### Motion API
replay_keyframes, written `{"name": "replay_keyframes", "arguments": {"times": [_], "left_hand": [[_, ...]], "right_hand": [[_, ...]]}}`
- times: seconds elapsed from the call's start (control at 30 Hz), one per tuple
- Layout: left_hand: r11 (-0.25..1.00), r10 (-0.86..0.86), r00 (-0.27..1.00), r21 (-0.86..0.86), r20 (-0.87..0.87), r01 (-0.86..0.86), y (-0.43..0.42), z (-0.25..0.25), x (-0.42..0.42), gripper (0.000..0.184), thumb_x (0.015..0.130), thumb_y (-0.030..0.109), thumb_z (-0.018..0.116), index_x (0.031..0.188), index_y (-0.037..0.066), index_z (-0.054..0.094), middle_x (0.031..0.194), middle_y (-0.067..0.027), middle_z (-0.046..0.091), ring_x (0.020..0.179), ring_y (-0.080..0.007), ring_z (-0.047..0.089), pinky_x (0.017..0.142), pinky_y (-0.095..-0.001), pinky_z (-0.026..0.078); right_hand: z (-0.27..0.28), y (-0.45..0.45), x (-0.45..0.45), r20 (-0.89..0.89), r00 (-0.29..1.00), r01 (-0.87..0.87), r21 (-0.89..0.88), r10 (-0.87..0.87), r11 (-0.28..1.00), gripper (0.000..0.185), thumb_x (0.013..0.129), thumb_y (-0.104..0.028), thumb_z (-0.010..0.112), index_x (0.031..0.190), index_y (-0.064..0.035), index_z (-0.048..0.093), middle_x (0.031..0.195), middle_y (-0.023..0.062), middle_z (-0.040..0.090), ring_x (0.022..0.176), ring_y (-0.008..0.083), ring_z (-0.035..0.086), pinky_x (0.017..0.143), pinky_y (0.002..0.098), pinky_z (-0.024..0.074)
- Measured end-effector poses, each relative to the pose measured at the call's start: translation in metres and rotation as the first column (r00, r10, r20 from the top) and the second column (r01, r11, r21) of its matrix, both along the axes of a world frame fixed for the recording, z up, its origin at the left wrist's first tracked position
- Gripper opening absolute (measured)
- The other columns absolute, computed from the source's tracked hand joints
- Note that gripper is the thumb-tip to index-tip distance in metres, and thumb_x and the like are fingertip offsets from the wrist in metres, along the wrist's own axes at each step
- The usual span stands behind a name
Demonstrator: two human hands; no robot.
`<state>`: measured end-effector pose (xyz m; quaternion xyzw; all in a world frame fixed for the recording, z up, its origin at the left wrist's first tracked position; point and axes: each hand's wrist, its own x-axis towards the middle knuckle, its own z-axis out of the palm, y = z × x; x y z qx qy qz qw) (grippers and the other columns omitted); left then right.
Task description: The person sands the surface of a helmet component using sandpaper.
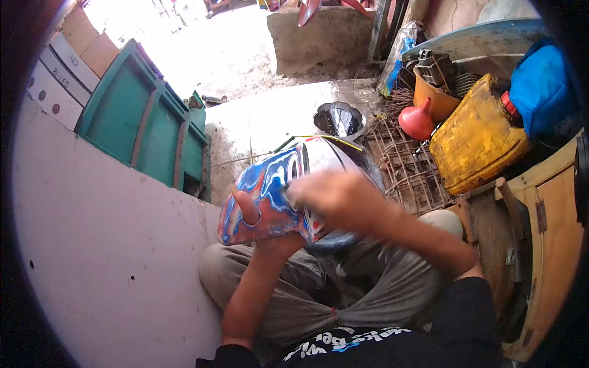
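The painted panel (pixel 270 175) lies mid-frame, its long axis slanting from lower left to upper right. The left hand (pixel 279 245) clamps its lower-left part from beneath, thumb (pixel 247 207) through a hole. Above the panel's middle, nearer its upper-right end, the right hand (pixel 334 195) blurs; I cannot tell its grip.

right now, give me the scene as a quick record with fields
left hand: under the painted panel, one digit up through its hole
right hand: over the panel, blurred; grip unclear
ahead: scalloped bowl on the tiles
right side: red funnel, yellow jerrycan, blue bag
left side: green panelled unit, pale wall
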<state>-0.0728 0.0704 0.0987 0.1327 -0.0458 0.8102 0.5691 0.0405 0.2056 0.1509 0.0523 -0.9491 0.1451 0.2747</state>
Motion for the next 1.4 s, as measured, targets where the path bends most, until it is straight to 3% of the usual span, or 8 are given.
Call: {"name": "replay_keyframes", "arguments": {"times": [0.27,0.47,0.6,0.83,1.0,1.17,1.23,1.4], "left_hand": [[0.999,-0.041,0.997,0.028,-0.073,0.043,-0.001,-0.002,-0.004,0.119,0.076,0.09,0.059,0.156,0.004,0.036,0.151,-0.0178,0.05,0.136,-0.0344,0.052,0.117,-0.0551,0.039],[0.933,0.102,0.973,-0.319,-0.209,-0.166,-0.009,0.009,0.001,0.129,0.071,0.103,0.039,0.158,0.007,0.036,0.157,-0.0161,0.045,0.141,-0.0332,0.046,0.119,-0.0554,0.034],[0.993,-0.074,0.996,0.091,-0.046,0.078,-0.008,-0.011,0.002,0.127,0.072,0.093,0.058,0.159,0.006,0.031,0.157,-0.0177,0.043,0.143,-0.0345,0.046,0.119,-0.0561,0.037],[0.999,0.044,0.992,0.006,-0.12,-0.043,-0.009,0.0,0.008,0.124,0.076,0.096,0.048,0.158,0.004,0.032,0.155,-0.018,0.046,0.138,-0.0329,0.049,0.118,-0.0525,0.038],[0.995,0.06,0.998,0.082,0.028,-0.062,-0.013,-0.002,0.012,0.123,0.076,0.093,0.053,0.159,0.004,0.031,0.154,-0.0166,0.047,0.136,-0.0311,0.052,0.116,-0.0496,0.041],[0.98,0.122,0.964,-0.123,-0.234,-0.154,-0.012,0.006,0.012,0.111,0.085,0.084,0.055,0.155,0.0,0.035,0.149,-0.0199,0.052,0.136,-0.0316,0.051,0.117,-0.0502,0.039],[0.932,0.107,0.966,-0.315,-0.236,-0.18,-0.029,-0.015,0.007,0.119,0.079,0.089,0.057,0.16,0.006,0.028,0.156,-0.0189,0.044,0.14,-0.033,0.049,0.118,-0.0528,0.039],[0.997,0.056,0.995,-0.054,-0.077,-0.06,-0.014,0.014,0.007,0.098,0.092,0.081,0.046,0.154,0.004,0.039,0.146,-0.0181,0.055,0.131,-0.0325,0.055,0.113,-0.0527,0.044]], "right_hand": [[0.002,0.01,-0.001,-0.002,1.0,0.016,0.009,-0.016,1.0,0.025,0.089,-0.016,0.066,0.111,-0.0085,0.073,0.11,0.0113,0.076,0.097,0.0257,0.076,0.083,0.0397,0.0607],[0.009,0.031,-0.003,0.041,0.989,0.141,0.045,-0.143,0.989,0.016,0.087,-0.017,0.065,0.101,-0.0083,0.068,0.088,0.0121,0.073,0.081,0.0287,0.073,0.069,0.0417,0.0592],[0.005,-0.011,0.004,-0.078,0.997,-0.011,0.028,0.013,1.0,0.023,0.089,-0.012,0.065,0.111,-0.0086,0.072,0.107,0.0117,0.076,0.09,0.0263,0.075,0.078,0.0403,0.0601],[0.011,0.043,-0.001,0.206,0.965,0.15,0.073,-0.162,0.986,0.026,0.088,-0.014,0.065,0.113,-0.0097,0.073,0.105,0.0104,0.076,0.09,0.0272,0.075,0.077,0.0402,0.06],[0.014,-0.002,0.007,-0.034,0.999,0.016,0.089,-0.013,0.996,0.03,0.087,-0.011,0.067,0.116,-0.0092,0.072,0.105,0.0108,0.077,0.093,0.0251,0.076,0.079,0.0389,0.0606],[0.021,0.009,0.005,0.146,0.987,0.049,0.116,-0.066,0.992,0.025,0.088,-0.011,0.067,0.112,-0.008,0.071,0.109,0.0121,0.076,0.092,0.0245,0.076,0.078,0.0379,0.0616],[0.021,-0.03,0.011,-0.149,0.984,-0.089,0.057,0.096,0.994,0.022,0.092,-0.013,0.064,0.112,-0.0085,0.07,0.116,0.012,0.076,0.097,0.0226,0.076,0.08,0.0336,0.0618],[0.022,0.032,0.004,0.234,0.962,0.132,0.061,-0.143,0.989,0.023,0.092,-0.012,0.064,0.113,-0.0049,0.067,0.1,0.0116,0.075,0.088,0.0271,0.075,0.071,0.0391,0.0599]]}}
